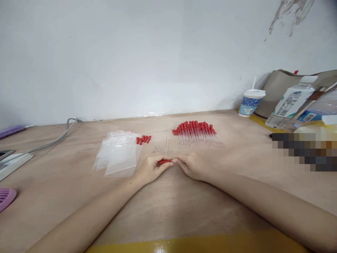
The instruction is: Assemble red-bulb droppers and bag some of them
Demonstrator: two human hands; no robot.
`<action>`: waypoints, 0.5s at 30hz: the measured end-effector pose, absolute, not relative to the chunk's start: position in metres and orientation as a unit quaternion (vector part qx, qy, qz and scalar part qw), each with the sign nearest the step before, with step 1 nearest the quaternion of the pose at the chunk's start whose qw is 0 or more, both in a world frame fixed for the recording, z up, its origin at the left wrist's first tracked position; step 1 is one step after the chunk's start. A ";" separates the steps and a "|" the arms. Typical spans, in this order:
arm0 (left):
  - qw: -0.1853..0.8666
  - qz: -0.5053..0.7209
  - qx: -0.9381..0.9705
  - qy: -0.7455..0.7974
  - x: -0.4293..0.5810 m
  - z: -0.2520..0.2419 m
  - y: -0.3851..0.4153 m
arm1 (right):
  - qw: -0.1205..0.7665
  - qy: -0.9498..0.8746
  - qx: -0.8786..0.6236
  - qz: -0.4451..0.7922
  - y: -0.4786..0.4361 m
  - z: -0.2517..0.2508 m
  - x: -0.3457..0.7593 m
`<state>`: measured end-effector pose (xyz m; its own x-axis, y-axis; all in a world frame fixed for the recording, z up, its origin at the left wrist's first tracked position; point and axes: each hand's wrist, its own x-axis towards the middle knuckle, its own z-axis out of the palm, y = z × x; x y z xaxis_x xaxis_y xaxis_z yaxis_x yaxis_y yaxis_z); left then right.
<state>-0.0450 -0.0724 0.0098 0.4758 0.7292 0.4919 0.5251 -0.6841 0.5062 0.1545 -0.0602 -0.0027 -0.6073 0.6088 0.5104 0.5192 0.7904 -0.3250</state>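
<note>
My left hand [153, 168] is closed around a red rubber dropper bulb [164, 161], which lies sideways between thumb and fingers. Meeting it from the other side, my right hand [191, 165] pinches a clear glass dropper tube at the bulb's narrow end; most of the tube is hidden by the fingers. Just beyond my hands lie a few loose glass tubes [166, 146]. Several loose red bulbs [143, 139] sit to their left. Farther right, a pile of droppers [196, 133] with red bulbs on clear tubes rests on the table.
Clear zip bags [122, 154] lie left of the loose bulbs. A grey cable [59, 138] and a purple slotted object [7, 198] are at far left. On the right stand a paper cup [250, 103], a tilted plastic bottle [292, 102] and a grey bag [275, 88]. A wall closes the back.
</note>
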 end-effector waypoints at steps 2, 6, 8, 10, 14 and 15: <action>0.147 0.356 0.836 0.391 -0.049 0.007 -0.069 | 0.310 -0.899 -0.301 0.063 -0.057 -0.005 0.160; 0.139 0.356 0.834 0.396 -0.055 0.008 -0.067 | 0.325 -0.898 -0.296 0.023 -0.053 -0.010 0.173; 0.130 0.354 0.843 0.384 -0.056 0.009 -0.068 | 0.333 -0.894 -0.298 -0.014 -0.054 -0.010 0.175; 0.111 0.349 0.855 0.367 -0.056 0.010 -0.068 | 0.332 -0.896 -0.289 -0.047 -0.055 -0.008 0.176; 0.081 0.335 0.876 0.338 -0.056 0.008 -0.065 | 0.308 -0.910 -0.267 -0.080 -0.057 -0.005 0.173; 0.078 0.331 0.878 0.337 -0.056 0.008 -0.064 | 0.301 -0.911 -0.268 -0.086 -0.058 -0.004 0.172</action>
